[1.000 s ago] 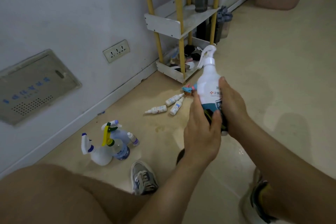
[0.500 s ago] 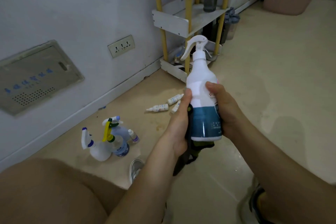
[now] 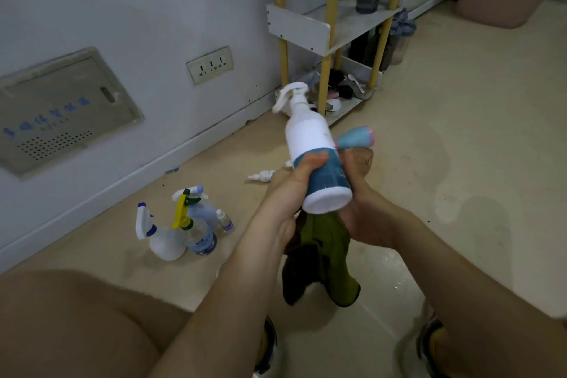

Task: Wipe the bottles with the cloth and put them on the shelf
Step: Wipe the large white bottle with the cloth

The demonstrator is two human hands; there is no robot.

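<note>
- White plastic trigger-spray bottle (image 3: 310, 144) with a teal lower label, tilted, base toward the camera, nozzle toward the yellow-posted white shelf (image 3: 319, 29).
- Left hand (image 3: 291, 190) grips its lower body; right hand (image 3: 365, 215) cups it from the far side.
- Olive-green cloth (image 3: 322, 258) hangs beneath; label print illegible.
- Right fingers mostly hidden.

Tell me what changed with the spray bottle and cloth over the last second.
The spray bottle went from upright to tilted, nozzle leaning away toward the shelf and its white base turned toward the camera. The green cloth, earlier pressed on the bottle, now hangs below it. Both the left hand and right hand kept their grip. The floor bottles stayed put.
</note>
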